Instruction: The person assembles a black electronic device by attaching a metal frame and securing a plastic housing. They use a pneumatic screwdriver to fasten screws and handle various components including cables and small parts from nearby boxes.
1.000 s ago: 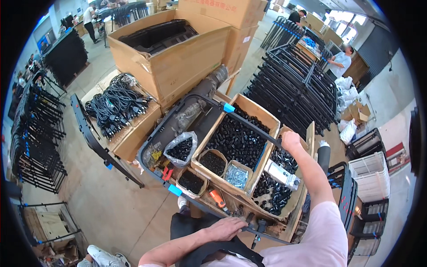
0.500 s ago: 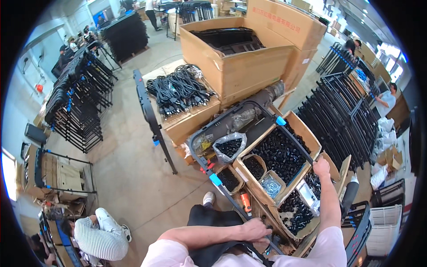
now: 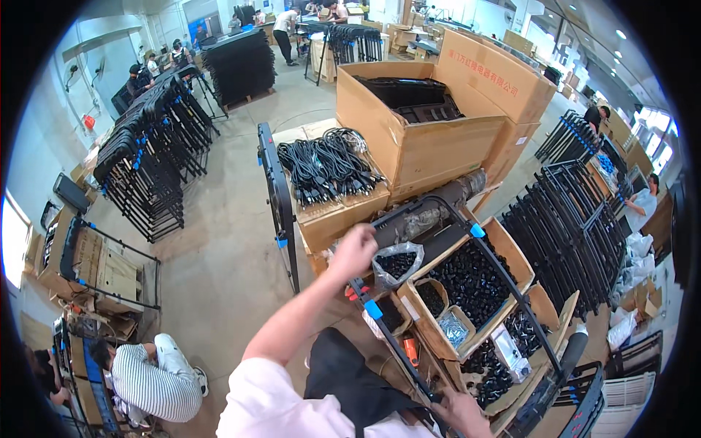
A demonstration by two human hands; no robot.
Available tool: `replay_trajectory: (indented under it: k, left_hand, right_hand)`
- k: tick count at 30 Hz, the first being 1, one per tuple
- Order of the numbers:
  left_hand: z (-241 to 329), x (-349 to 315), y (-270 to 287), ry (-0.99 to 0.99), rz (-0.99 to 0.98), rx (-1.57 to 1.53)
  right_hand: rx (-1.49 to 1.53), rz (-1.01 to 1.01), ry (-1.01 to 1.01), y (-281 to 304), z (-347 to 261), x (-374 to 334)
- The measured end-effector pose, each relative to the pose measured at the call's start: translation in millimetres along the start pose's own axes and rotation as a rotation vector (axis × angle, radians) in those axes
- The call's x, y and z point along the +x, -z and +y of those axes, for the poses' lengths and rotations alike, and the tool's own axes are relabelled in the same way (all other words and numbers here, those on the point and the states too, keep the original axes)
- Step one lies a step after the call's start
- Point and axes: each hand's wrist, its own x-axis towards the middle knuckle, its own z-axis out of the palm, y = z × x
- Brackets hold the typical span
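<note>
A black U-shaped tubular frame [image 3: 520, 299] with blue clips lies tilted across the parts boxes in front of me. My left hand [image 3: 354, 253] is closed at its far left corner, fingers curled over the tube. Close to my body, my right hand [image 3: 461, 410] is closed around the near end of the frame's left tube. Under the frame is a cardboard box of small black plastic parts [image 3: 478, 274]. Beside them lie a bag of silver screws [image 3: 454, 330] and an orange tool [image 3: 410, 350]. A clear bag of small black parts [image 3: 398, 263] sits near my left hand.
Bundled black cables [image 3: 328, 166] lie on a carton, with a large open cardboard box [image 3: 438, 146] behind. An upright black frame [image 3: 276, 204] stands left of it. More frames [image 3: 558, 233] are stacked at right. A person in a striped shirt [image 3: 157, 379] crouches at lower left.
My left hand has moved from the frame's near end to its far left corner. My right hand has left the right tube and come to the near end. The view has shifted.
</note>
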Motion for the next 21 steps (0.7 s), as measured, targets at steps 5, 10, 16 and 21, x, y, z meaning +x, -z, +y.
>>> replay_trajectory:
  k: [5, 10, 16, 21]
  left_hand:
    - [-94, 176, 63, 0.287, 0.284, 0.086]
    - [-100, 281, 86, 0.607, 0.257, 0.062]
    - [-112, 336, 100, 0.664, -0.002, 0.243]
    - [-114, 356, 130, 0.638, -0.082, 0.381]
  right_hand:
    - [-0.196, 0.243, -0.122, -46, -14, 1]
    - [-0.262, 0.378, -0.580, -1, -95, 10]
    - [-0.328, 0.102, -0.623, -73, -47, -9]
    - [-0.217, 0.151, -0.700, -77, -63, 16]
